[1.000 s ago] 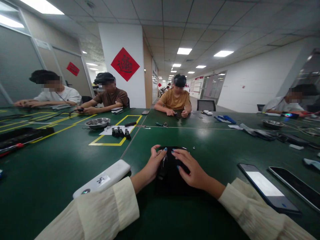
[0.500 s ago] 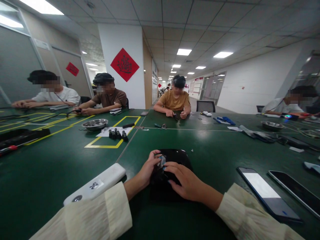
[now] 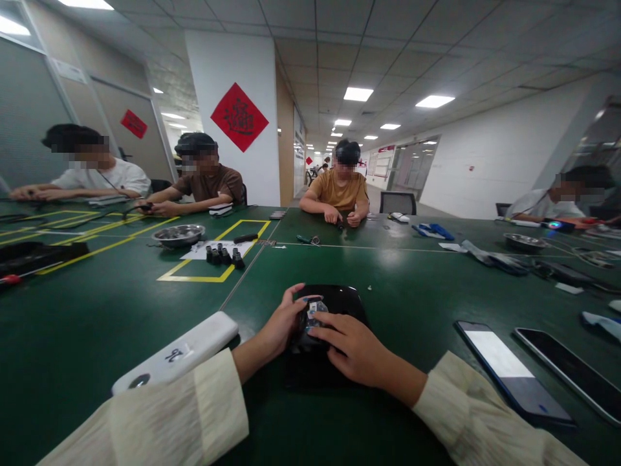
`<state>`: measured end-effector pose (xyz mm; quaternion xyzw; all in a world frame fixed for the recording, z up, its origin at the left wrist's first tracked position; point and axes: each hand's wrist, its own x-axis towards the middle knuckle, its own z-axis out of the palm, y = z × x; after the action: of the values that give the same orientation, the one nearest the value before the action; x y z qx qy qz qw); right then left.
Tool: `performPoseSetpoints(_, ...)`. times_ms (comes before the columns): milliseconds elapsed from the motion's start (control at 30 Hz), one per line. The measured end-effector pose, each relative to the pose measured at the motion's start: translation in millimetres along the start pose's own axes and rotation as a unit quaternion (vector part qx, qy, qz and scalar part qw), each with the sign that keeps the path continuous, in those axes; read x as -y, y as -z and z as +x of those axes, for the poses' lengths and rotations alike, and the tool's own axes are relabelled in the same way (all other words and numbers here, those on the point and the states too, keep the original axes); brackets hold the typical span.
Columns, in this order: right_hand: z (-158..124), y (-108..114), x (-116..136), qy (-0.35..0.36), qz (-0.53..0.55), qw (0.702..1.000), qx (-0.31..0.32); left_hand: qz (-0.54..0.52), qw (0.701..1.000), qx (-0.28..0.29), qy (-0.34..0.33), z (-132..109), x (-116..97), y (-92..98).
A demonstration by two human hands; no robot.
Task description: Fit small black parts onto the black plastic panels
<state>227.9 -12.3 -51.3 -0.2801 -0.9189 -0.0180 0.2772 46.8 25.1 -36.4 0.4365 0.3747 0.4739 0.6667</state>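
A glossy black panel lies on the green table in front of me. Over its left part my left hand grips a small dark part with a clear and bluish piece on top. The fingers of my right hand press on that piece from the right. What exactly the small part is, I cannot make out. A white device with a handwritten label lies beside my left forearm.
Two phones lie at the right. Black cylindrical parts and a metal bowl stand at the back left. Another bowl, gloves and cables are at the back right. Several people sit around the table.
The view has shifted slightly. My right fingers have moved onto the top of the small part, and more of its clear, bluish piece now shows.
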Motion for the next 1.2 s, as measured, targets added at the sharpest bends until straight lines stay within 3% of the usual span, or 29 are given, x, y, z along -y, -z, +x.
performPoseSetpoints(167, -2, -2, 0, -0.015, -0.007, 0.999, -0.030, 0.010, 1.000, -0.013, -0.017, 1, 2, -0.5)
performPoseSetpoints(600, -9, -4, -5, -0.036, 0.021, 0.997, -0.066, 0.025, 0.991, 0.123, -0.055, 8, 9, 11.6)
performPoseSetpoints(800, -7, -1, -4, 0.024, 0.023, 0.996, -0.083, 0.039, 0.994, 0.096, -0.017, 2, 2, 6.3)
performPoseSetpoints(1000, -4, 3, -5, 0.012, 0.022, 0.998, -0.050, 0.043, 0.996, 0.074, -0.014, 7, 4, 7.9)
performPoseSetpoints(1200, -1, 6, -4, 0.017, -0.084, 0.994, -0.072, 0.076, 0.995, 0.061, -0.016, 11, 6, 6.8)
